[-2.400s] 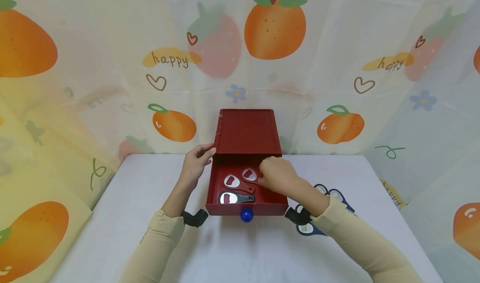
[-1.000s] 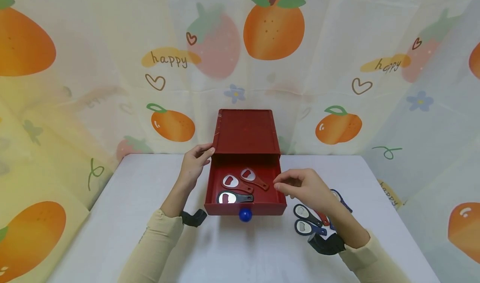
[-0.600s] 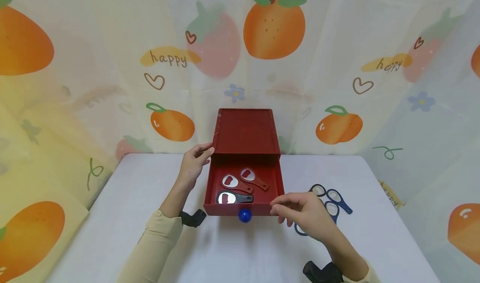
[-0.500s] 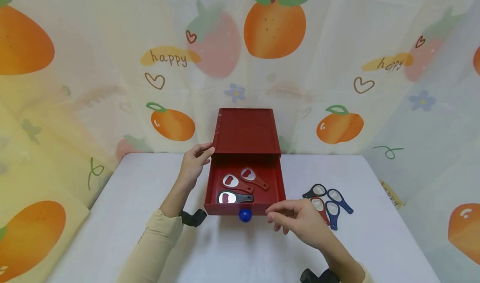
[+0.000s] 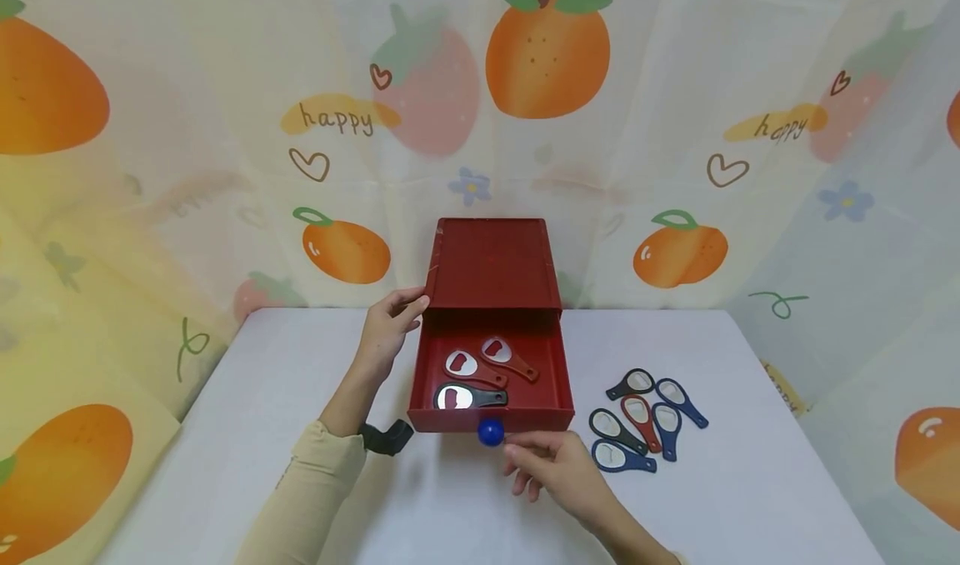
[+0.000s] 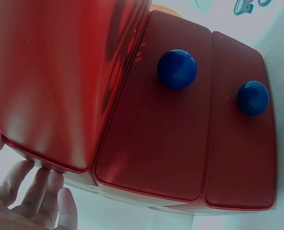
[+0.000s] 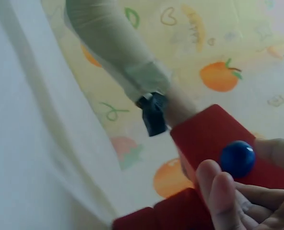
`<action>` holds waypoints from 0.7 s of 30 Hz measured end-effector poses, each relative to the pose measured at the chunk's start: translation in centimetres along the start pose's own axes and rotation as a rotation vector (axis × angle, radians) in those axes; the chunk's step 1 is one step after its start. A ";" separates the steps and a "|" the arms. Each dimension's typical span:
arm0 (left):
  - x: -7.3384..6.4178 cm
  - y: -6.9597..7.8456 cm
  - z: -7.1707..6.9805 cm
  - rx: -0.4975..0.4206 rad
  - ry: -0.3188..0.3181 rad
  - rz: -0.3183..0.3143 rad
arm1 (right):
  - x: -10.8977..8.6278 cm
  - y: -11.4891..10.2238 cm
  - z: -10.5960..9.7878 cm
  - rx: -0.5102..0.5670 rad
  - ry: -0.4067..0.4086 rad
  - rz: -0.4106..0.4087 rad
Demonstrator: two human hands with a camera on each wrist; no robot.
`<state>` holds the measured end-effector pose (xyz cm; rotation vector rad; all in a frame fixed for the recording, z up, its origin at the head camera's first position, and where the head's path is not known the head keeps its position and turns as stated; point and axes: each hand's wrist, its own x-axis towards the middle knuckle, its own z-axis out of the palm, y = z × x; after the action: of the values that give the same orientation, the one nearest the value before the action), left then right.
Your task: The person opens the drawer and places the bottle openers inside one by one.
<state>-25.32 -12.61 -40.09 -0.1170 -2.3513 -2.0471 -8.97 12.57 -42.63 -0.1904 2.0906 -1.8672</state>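
Note:
A red drawer cabinet (image 5: 491, 265) stands at the back of the table with its top drawer (image 5: 540, 390) pulled out. Inside lie two red bottle openers (image 5: 471, 367) and a black bottle opener (image 5: 468, 396). My left hand (image 5: 384, 327) rests against the cabinet's left side, its fingertips (image 6: 24, 170) on the side wall in the left wrist view. My right hand (image 5: 558, 469) is in front of the drawer, its fingertips right at the blue knob (image 5: 491, 432). In the right wrist view, thumb and fingers are spread on either side of the knob (image 7: 238, 159).
On the table right of the drawer lie several bottle openers: red (image 5: 637, 419), black (image 5: 618, 427) and blue (image 5: 666, 427). Below the pulled-out drawer, two closed drawers (image 6: 151, 120) carry blue knobs. A fruit-patterned cloth (image 5: 225, 132) hangs behind the white table (image 5: 300, 340).
My right hand has left the drawer's inside, where a red bottle opener now lies uncovered, and has moved down and left to the knob. My left hand has stayed put.

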 end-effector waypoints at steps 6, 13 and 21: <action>0.0 0.1 0.0 -0.003 -0.003 0.001 | 0.3 0.4 1.0 0.049 0.036 -0.033; 0.1 0.3 -0.1 0.007 -0.001 -0.003 | 0.9 0.5 1.6 0.078 0.091 -0.061; 0.1 0.1 -0.1 0.006 -0.012 -0.008 | 1.3 0.7 2.0 0.092 0.108 -0.098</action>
<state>-25.38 -12.69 -39.97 -0.1201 -2.3686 -2.0480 -9.42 10.36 -43.71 -0.1768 2.0939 -2.0698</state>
